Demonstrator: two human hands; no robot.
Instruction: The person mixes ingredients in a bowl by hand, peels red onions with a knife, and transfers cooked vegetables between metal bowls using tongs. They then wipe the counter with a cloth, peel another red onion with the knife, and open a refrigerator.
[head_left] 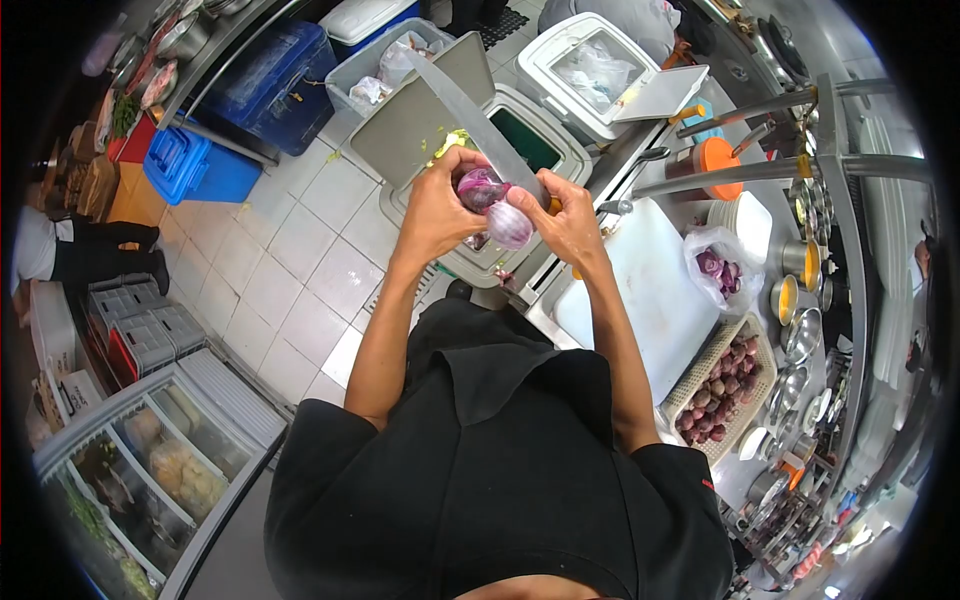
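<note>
My left hand [437, 203] is closed around a red onion [481, 188], whose purple flesh shows between the fingers. A paler, striped piece of onion or its skin [510, 226] hangs just below, between both hands. In my right hand [568, 218] is a large kitchen knife [477, 118], its broad blade pointing up and away to the left. The right thumb reaches towards the onion; whether it touches is hard to tell. Both hands are above an open grey bin [568, 150] with its lid [380, 140] swung to the left. Yellow-green scraps lie on the lid.
To the right lie a white cutting board [640, 285], a plastic bag of purple onions [722, 268] and a basket of small red onions [722, 395]. A white lidded bin [560, 60] stands ahead. Blue containers [275, 95] are at the left, a glass-topped chiller [165, 450] lower left.
</note>
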